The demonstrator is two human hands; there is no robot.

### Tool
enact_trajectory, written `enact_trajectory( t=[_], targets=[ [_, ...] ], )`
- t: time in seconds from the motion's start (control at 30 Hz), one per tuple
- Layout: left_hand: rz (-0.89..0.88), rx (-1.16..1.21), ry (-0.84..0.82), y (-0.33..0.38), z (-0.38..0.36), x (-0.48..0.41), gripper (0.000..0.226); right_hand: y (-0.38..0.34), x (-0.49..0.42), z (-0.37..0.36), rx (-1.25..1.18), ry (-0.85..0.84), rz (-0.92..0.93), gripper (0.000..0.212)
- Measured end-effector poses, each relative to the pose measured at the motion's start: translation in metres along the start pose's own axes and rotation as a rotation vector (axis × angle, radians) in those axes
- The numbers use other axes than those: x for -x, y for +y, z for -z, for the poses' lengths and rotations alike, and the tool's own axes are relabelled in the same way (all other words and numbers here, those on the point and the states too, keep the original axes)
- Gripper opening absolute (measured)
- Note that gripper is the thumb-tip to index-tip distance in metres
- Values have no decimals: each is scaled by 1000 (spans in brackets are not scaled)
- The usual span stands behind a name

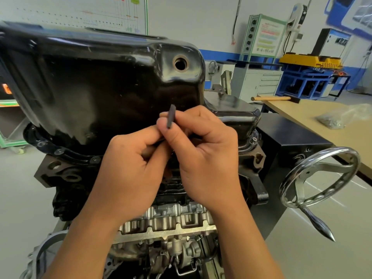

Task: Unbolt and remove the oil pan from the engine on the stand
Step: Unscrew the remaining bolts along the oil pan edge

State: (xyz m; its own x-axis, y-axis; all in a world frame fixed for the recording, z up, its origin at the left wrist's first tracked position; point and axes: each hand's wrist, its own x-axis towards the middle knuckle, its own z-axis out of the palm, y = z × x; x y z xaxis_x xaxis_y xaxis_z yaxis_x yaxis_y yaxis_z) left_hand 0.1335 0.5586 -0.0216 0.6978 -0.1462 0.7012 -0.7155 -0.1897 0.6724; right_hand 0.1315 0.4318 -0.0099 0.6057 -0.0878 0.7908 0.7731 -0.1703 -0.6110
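The glossy black oil pan (pixel 96 81) sits on top of the inverted engine (pixel 169 220), with an open drain hole (pixel 181 63) near its upper right corner. Bolt heads (pixel 59 151) show along its lower left flange. My left hand (pixel 128 170) and my right hand (pixel 203 150) meet in front of the pan. Their fingertips pinch a small dark rod-like piece (pixel 171 116), which stands nearly upright. What else the left fist may hold is hidden.
A chrome handwheel (pixel 320 178) of the engine stand juts out at the right, beside a black box (pixel 289 137). Behind it a wooden table (pixel 322 115) carries a hammer (pixel 271 98) and a plastic bag (pixel 342 117). Cabinets and benches line the far wall.
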Motion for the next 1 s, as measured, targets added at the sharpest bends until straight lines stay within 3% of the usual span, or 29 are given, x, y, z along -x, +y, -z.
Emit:
enact_trajectory(
  t=[0.2,0.47,0.6,0.77,0.87,1.0],
  targets=[
    [-60,-113,58,6,3,-2,17,-5,1,6,82,-147,36,14],
    [-108,-159,140,7,3,-6,12,-3,-2,16,96,6,80,12],
    [-96,-140,149,4,3,-8,9,-3,-4,12,97,-27,76,10],
    [-95,-83,37,2,13,-11,24,-4,-9,15,182,-91,67,8],
    [-105,-130,17,1,15,-12,19,-6,-9,16,203,-122,73,10],
    [-149,-168,49,2,8,-13,16,-5,-8,15,179,-68,62,10]
  ],
)
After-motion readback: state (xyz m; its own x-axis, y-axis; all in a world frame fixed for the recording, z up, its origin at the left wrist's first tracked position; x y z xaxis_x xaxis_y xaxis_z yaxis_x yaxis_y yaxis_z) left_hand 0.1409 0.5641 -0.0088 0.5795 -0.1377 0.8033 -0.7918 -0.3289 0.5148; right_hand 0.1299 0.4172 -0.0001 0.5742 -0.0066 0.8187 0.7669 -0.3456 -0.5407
